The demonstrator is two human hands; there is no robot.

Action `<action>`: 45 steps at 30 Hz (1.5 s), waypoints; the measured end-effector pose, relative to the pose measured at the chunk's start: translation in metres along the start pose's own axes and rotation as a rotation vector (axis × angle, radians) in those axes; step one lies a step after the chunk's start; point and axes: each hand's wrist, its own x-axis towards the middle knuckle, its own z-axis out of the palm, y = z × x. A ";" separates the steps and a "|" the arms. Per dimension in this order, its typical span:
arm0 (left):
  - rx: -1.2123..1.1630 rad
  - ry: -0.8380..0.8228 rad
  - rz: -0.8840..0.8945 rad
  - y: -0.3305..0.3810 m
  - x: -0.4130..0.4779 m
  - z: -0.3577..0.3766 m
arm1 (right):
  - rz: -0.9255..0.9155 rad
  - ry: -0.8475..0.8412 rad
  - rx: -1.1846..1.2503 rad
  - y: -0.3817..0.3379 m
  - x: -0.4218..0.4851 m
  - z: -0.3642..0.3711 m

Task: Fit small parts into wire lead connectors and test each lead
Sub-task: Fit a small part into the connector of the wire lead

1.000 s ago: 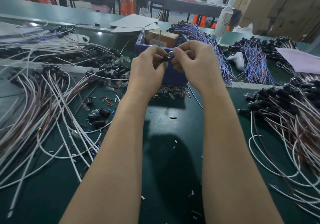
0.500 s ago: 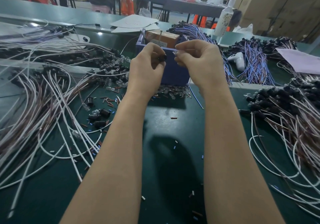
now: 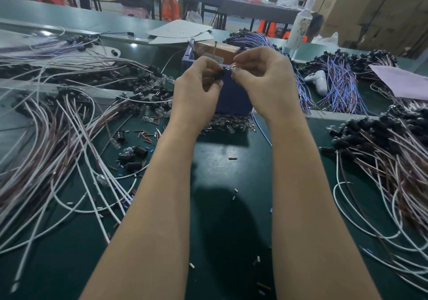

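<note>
Head view. You hold both hands up in front of the blue box (image 3: 234,98), close together and level with its near top edge.

- Left hand (image 3: 196,93): fingers curled, thumb and fingertips gripping a small black connector (image 3: 220,73). Its wire is hidden behind the hand.
- Right hand (image 3: 266,84): thumb and forefinger pinch a tiny clear bulb (image 3: 229,68), other fingers curled under.
- Bulb sits between the two hands, its end at the mouth of the connector. Touching or seated: cannot tell, too small and slightly blurred.
- Both forearms reach over the green table (image 3: 220,218) toward the box.

Around the box:
- At its near foot, a scatter of loose clear bulbs (image 3: 228,123).
- Left of it, a large sprawl of white and brown leads (image 3: 69,142), with a few loose black sockets (image 3: 134,156) near them.
- Right of it, a second heap of leads with black ends (image 3: 393,160).
- Behind and right of it, bundles of purple and blue wires (image 3: 338,86).
- Further behind on the right, a white bottle (image 3: 301,26) stands upright.
</note>
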 end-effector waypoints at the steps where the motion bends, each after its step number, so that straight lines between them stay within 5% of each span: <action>1: 0.006 -0.005 0.000 0.000 0.000 0.000 | -0.010 -0.004 -0.006 0.000 0.000 0.000; 24: 0.139 -0.123 0.059 0.004 0.000 -0.005 | -0.105 -0.070 -0.146 0.008 0.002 -0.005; 45: 0.088 0.020 0.005 -0.005 0.002 0.002 | -0.008 -0.023 -0.014 0.009 0.003 0.002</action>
